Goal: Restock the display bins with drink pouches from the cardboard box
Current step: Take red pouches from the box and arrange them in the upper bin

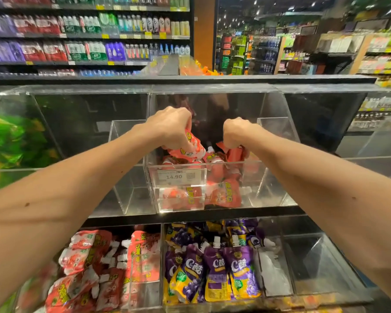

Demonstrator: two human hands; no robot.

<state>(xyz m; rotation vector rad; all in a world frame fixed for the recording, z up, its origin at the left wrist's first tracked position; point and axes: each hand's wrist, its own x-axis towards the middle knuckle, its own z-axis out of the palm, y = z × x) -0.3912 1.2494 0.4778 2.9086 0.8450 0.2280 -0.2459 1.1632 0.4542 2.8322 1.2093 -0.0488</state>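
Observation:
Both my arms reach over the rim of a clear acrylic display bin [253, 163] on the upper shelf. My left hand [172, 127] grips a red drink pouch [193, 146] with its fingers curled down over it. My right hand [237, 133] is curled over more red pouches [235, 153] at the right of the same bin; its fingertips are hidden. Several red pouches [221, 194] lie piled at the bin's bottom behind a price tag [178, 176] reading 14.90. The cardboard box is out of view.
Below are bins of red pouches [88, 267] and purple grape pouches [215, 269], and a nearly bare clear bin [314, 267] at the right. Green pouches [7, 141] fill the upper left bin. Bottled drink shelves [88, 35] stand behind.

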